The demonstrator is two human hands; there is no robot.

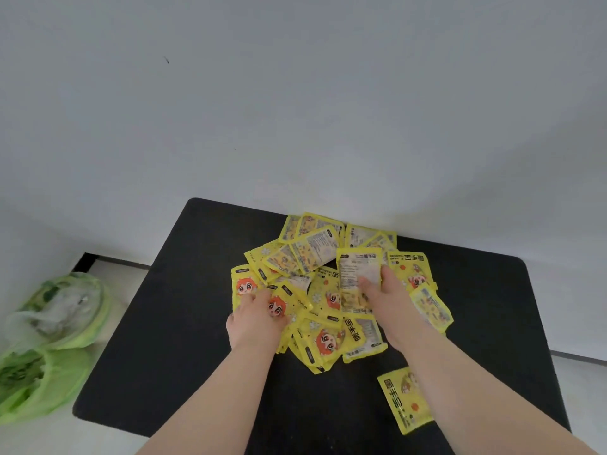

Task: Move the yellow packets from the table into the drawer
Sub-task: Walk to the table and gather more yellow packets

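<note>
A heap of several yellow packets (315, 254) with cartoon faces lies on the black table (184, 290), near the wall. My right hand (384, 293) grips one packet (358, 274), holding it tilted up above the heap with thumb on its printed face. My left hand (256, 320) rests on the heap's left side, fingers curled around a packet (282, 303) with a red-haired face. One loose packet (405, 399) lies apart at the front right, partly under my right forearm. No drawer is in view.
Two green plastic bags (56, 339) with contents sit on the pale floor left of the table. A white wall (295, 110) stands right behind the table. Bare black tabletop shows at the left and front.
</note>
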